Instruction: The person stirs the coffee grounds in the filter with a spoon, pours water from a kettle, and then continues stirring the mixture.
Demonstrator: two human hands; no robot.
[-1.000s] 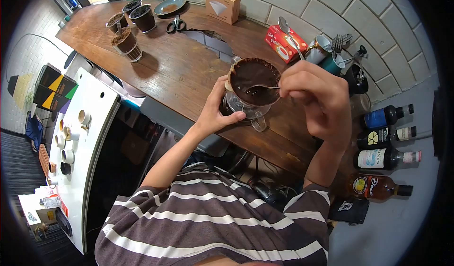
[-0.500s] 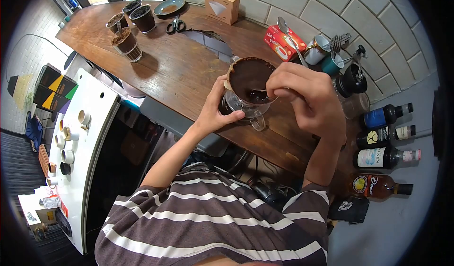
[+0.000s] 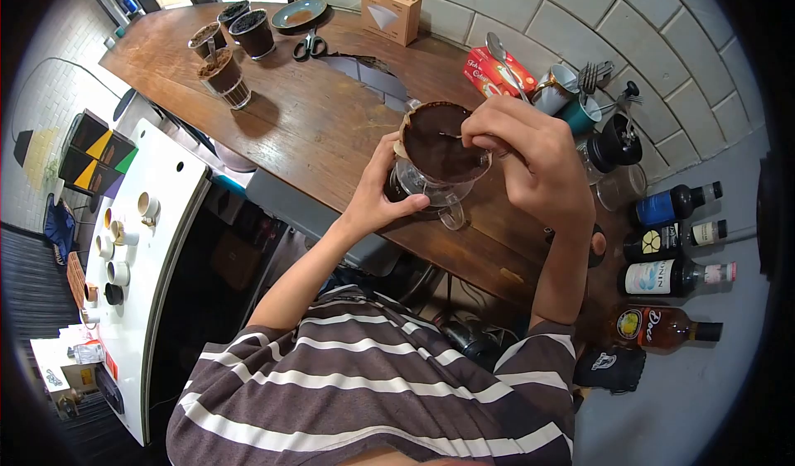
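A filter dripper (image 3: 439,186) holds dark wet coffee (image 3: 439,139) up to near its brown-stained paper rim. It sits on a glass server (image 3: 451,216) near the front edge of the wooden counter. My left hand (image 3: 383,197) is wrapped round the side of the dripper and server, thumb toward me. Above the dripper's right side, my right hand (image 3: 530,151) pinches a thin metal spoon (image 3: 449,136). Only a short piece of the spoon shows; its lower end is in the coffee and its bowl is hidden.
Cups of dark grounds (image 3: 250,34) and a cup of brown powder (image 3: 222,77) stand at the far left, near scissors (image 3: 310,46), a plate (image 3: 300,14) and a filter box (image 3: 390,14). Rightward are a red box (image 3: 497,73), mugs of cutlery (image 3: 581,114) and several bottles (image 3: 662,276).
My right hand has moved slightly up and left, carrying the spoon from the near side of the coffee toward the far side. My left hand stays in place.
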